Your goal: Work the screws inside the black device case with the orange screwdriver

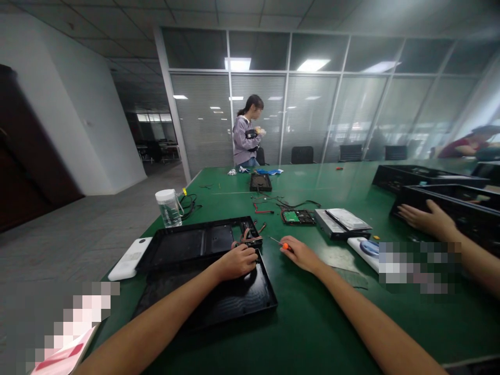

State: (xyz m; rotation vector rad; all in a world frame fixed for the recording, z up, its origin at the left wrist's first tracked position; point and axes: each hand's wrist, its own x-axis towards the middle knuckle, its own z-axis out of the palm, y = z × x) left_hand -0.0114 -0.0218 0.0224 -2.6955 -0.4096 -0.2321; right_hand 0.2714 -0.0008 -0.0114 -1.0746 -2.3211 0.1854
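My right hand (299,254) rests on the table with its fingers closed round a small screwdriver (286,246) with an orange handle; the thin metal shaft points left. My left hand (239,261) is closed above a black plastic casing half (260,291), close to a bundle of striped wires (245,238). Whatever its fingers pinch is hidden. Behind that casing half lies a second black casing piece (187,242), shallow and tray-like, with the wires at its right end.
Left stand a clear bottle (169,211) and a white phone-like slab (127,260). Ahead are a green circuit board (297,216), a grey box (339,224) and loose cables. Another person's hand (427,221) touches a black case (449,205). A person (248,133) stands beyond the table.
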